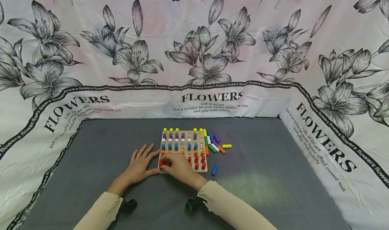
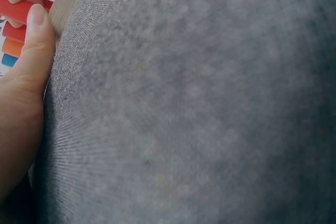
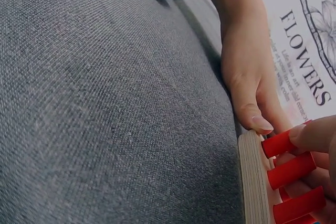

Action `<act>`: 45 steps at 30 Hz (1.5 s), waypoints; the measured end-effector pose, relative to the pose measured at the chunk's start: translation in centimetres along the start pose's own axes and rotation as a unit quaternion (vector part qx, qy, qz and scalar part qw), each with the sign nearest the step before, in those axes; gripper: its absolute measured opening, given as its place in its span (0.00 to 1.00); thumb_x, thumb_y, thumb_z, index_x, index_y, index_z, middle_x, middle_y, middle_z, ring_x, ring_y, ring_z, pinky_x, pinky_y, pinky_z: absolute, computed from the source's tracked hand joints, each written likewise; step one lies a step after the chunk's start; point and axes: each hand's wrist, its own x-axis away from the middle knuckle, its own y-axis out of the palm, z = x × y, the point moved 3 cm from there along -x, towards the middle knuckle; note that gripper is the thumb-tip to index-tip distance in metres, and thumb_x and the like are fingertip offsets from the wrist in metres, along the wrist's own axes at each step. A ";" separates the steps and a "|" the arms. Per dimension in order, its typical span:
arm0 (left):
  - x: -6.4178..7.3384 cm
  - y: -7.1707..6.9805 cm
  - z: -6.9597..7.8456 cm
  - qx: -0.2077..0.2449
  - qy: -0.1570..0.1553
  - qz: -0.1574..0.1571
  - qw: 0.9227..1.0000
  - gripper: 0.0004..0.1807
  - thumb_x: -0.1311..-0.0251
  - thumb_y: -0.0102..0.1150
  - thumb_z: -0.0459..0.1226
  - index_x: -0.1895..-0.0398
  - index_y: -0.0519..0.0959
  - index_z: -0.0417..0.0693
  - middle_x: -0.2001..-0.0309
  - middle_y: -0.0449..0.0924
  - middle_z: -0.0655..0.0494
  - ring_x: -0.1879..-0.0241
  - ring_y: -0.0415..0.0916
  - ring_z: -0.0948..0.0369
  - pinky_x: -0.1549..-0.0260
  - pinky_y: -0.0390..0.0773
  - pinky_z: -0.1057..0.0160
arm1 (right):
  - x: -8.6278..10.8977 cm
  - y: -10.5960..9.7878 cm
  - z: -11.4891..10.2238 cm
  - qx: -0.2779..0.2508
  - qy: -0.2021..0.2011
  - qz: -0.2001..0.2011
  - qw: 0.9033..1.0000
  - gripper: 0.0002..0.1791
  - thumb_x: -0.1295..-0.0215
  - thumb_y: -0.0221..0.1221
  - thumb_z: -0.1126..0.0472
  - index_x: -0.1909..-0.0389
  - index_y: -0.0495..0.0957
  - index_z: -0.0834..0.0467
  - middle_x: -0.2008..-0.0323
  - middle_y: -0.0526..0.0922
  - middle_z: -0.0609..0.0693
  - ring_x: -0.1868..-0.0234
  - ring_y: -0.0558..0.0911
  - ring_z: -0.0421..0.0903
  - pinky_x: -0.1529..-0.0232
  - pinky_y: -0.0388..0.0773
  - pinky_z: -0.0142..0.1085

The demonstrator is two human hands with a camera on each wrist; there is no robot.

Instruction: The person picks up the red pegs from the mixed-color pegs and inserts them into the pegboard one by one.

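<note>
A wooden pegboard (image 1: 200, 171) lies on the grey surface, with yellow, purple, white, blue, orange and red pegs standing in rows. My right hand (image 1: 181, 167) reaches over its front part and pinches a red peg (image 3: 278, 144) at the near left corner. That peg stands upright at the board; whether it is fully seated cannot be seen. On the board's left side, my left hand (image 1: 138, 167) rests with fingers spread, its thumb and index fingertip at the edge. Part of the orange and red rows is hidden behind the right hand.
Loose pegs of several colours lie heaped against the board's right side, among them a purple peg (image 1: 216, 137). A yellow peg (image 1: 226, 146) and a blue peg (image 1: 214, 170) lie apart from the heap. Flower-printed cloth (image 1: 209, 105) surrounds the grey surface.
</note>
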 end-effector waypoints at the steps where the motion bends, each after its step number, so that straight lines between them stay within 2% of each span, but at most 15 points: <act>1: 0.0 0.0 0.0 -0.001 -0.001 0.000 1.000 0.42 0.43 0.66 0.55 0.25 0.64 0.57 0.22 0.52 0.41 0.23 0.46 0.36 0.32 0.43 0.26 | 0.0 0.0 0.0 -0.002 0.003 -0.001 1.000 0.11 0.37 0.67 0.58 0.54 0.84 0.54 0.61 0.89 0.44 0.63 0.86 0.33 0.60 0.79 0.21; 11: -0.2 0.1 -0.1 -0.004 -0.001 0.001 1.000 0.43 0.43 0.65 0.56 0.25 0.63 0.58 0.22 0.52 0.41 0.23 0.46 0.36 0.33 0.44 0.26 | -0.1 -0.2 0.0 -0.013 0.002 -0.003 1.000 0.10 0.37 0.67 0.59 0.55 0.85 0.54 0.61 0.89 0.45 0.62 0.86 0.34 0.59 0.80 0.22; 30: -0.1 -0.1 0.2 -0.003 -0.004 0.000 1.000 0.42 0.43 0.65 0.56 0.25 0.64 0.57 0.22 0.52 0.41 0.23 0.46 0.36 0.32 0.44 0.27 | -0.1 0.0 0.2 0.030 0.009 -0.007 0.999 0.11 0.38 0.68 0.54 0.56 0.87 0.51 0.61 0.90 0.42 0.62 0.86 0.31 0.59 0.79 0.23; 45: 0.0 -0.1 0.2 0.003 -0.008 -0.007 1.000 0.42 0.42 0.65 0.56 0.25 0.64 0.57 0.22 0.52 0.41 0.23 0.45 0.36 0.32 0.42 0.27 | 0.0 0.0 0.0 0.014 0.017 -0.003 1.000 0.11 0.38 0.68 0.56 0.56 0.87 0.52 0.62 0.90 0.43 0.63 0.85 0.31 0.61 0.79 0.22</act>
